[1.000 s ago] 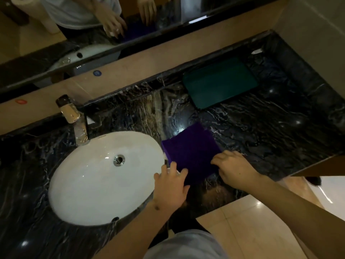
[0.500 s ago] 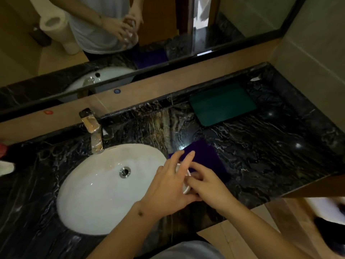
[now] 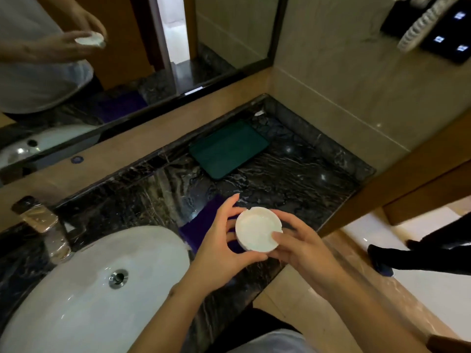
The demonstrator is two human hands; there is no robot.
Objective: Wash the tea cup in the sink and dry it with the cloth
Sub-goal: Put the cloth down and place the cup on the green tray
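Observation:
A small white tea cup (image 3: 257,229) is held up above the dark marble counter, its mouth turned toward me. My left hand (image 3: 224,247) grips its left side and bottom edge with thumb and fingers. My right hand (image 3: 300,247) holds its right side, thumb on the rim. Under the hands lies the purple cloth (image 3: 204,217), mostly hidden by them. The white oval sink (image 3: 84,296) is to the left, with its drain (image 3: 118,277) and a metal faucet (image 3: 42,225) behind it.
A dark green flat case (image 3: 228,149) lies at the back of the marble counter (image 3: 293,174). A mirror (image 3: 127,59) runs along the back wall and shows my hands. The right wall (image 3: 356,85) carries a wall phone (image 3: 433,21). Someone's dark shoes (image 3: 420,258) stand on the floor at right.
Both hands lifted the cup off the counter beside the cloth and raised it between them. The camera tilted up and to the right.

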